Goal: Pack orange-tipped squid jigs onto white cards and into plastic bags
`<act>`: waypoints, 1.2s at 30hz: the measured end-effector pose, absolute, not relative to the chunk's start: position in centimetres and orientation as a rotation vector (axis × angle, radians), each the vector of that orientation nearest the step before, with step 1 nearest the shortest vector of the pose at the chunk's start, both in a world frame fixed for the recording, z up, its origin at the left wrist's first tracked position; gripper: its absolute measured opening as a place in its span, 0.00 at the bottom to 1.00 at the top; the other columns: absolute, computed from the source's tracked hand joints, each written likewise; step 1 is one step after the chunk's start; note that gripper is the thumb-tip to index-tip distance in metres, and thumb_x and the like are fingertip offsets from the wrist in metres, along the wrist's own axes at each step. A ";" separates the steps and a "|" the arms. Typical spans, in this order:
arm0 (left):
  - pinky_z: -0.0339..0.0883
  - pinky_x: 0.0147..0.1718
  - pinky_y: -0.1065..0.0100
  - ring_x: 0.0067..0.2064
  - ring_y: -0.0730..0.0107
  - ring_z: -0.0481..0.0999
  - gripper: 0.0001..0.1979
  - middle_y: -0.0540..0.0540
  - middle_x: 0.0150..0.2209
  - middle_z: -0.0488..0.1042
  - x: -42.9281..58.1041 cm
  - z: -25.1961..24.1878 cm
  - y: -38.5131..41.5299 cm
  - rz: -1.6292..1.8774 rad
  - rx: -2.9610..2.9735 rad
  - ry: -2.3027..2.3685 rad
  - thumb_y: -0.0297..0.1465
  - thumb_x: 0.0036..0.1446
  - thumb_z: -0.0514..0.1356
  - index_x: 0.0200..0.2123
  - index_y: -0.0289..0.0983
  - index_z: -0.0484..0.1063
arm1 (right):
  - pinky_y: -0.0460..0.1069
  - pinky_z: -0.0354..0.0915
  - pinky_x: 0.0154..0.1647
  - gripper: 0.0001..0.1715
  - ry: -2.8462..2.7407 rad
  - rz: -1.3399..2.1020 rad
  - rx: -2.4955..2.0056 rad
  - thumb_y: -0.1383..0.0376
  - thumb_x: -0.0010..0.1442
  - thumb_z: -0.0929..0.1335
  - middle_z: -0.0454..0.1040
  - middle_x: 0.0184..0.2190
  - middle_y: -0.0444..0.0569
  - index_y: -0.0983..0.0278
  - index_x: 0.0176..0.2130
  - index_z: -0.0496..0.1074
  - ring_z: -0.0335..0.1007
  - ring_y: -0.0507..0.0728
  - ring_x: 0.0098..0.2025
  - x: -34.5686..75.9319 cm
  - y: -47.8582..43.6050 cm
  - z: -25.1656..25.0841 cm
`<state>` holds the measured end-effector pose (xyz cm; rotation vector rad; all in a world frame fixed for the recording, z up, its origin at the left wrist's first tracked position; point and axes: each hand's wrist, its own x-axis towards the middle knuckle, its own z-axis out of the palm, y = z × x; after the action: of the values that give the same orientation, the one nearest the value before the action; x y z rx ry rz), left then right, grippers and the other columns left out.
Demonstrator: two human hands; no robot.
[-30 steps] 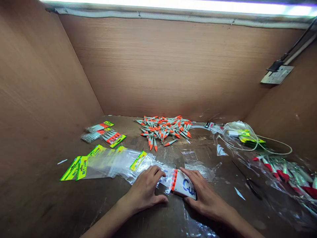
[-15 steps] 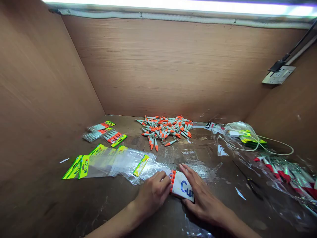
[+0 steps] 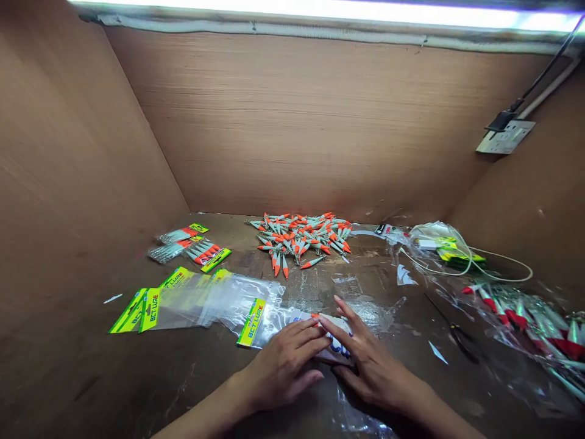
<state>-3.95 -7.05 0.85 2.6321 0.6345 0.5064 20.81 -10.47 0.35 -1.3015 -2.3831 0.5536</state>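
Observation:
A white block [image 3: 343, 352] with blue handwriting lies flat between my hands, partly covered by fingers. A bit of orange lure tip [image 3: 315, 316] shows at its left end; the rest is hidden. My left hand [image 3: 292, 360] lies over that end with fingers stretched out and thumb apart. Around the block's right part, my right hand [image 3: 372, 366] holds it, thumb at the near edge, index finger reaching over the far side to the left fingertips. A clear bag with a yellow-green header [image 3: 251, 323] reaches my left hand; how it meets the block is hidden.
Orange-and-white lures [image 3: 304, 238] are piled at the back. Flat header bags [image 3: 183, 299] and filled packs [image 3: 192, 247] lie left. On the right are pliers [image 3: 457, 332], a white cable [image 3: 503, 279], plastic scraps [image 3: 405, 275] and red-and-silver lures [image 3: 530, 323].
My left hand has opened from a pinch and spread over the block's left end, covering the lure tips. The near bag's header has shifted toward me. My right index finger has moved left.

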 end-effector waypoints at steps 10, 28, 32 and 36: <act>0.46 0.68 0.45 0.72 0.52 0.46 0.39 0.45 0.72 0.49 -5.5 0.5 -6.2 0.271 2.661 0.700 0.40 0.64 0.59 0.71 0.45 0.42 | 0.63 0.50 0.70 0.45 -2.324 0.633 -1.373 0.61 0.58 0.71 0.44 0.72 0.52 0.55 0.69 0.52 0.42 0.65 0.72 21.9 -10.3 -0.7; 0.46 0.67 0.41 0.72 0.50 0.43 0.38 0.42 0.73 0.43 -6.2 -0.9 -6.0 0.168 2.674 1.196 0.51 0.66 0.50 0.72 0.47 0.38 | 0.61 0.52 0.69 0.39 -2.216 0.660 -1.388 0.60 0.57 0.72 0.55 0.68 0.54 0.57 0.64 0.60 0.50 0.64 0.69 22.3 -9.8 -0.9; 0.47 0.67 0.43 0.72 0.52 0.44 0.36 0.43 0.73 0.43 -6.2 -1.0 -6.2 0.173 2.672 1.220 0.49 0.68 0.49 0.72 0.47 0.38 | 0.60 0.49 0.70 0.49 -2.236 0.651 -1.437 0.62 0.58 0.71 0.50 0.70 0.51 0.52 0.70 0.47 0.46 0.62 0.71 22.0 -9.9 -0.2; 0.47 0.67 0.43 0.72 0.54 0.44 0.32 0.42 0.73 0.44 -6.2 -1.1 -6.1 0.158 2.661 1.224 0.45 0.70 0.47 0.72 0.47 0.40 | 0.60 0.50 0.70 0.47 -2.277 0.661 -1.436 0.61 0.60 0.70 0.48 0.71 0.49 0.49 0.70 0.48 0.45 0.62 0.71 22.0 -9.9 0.3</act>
<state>-6.19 -6.11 -1.06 2.6614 1.2243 0.1578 22.02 -9.93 0.27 -1.4361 -2.2768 0.6607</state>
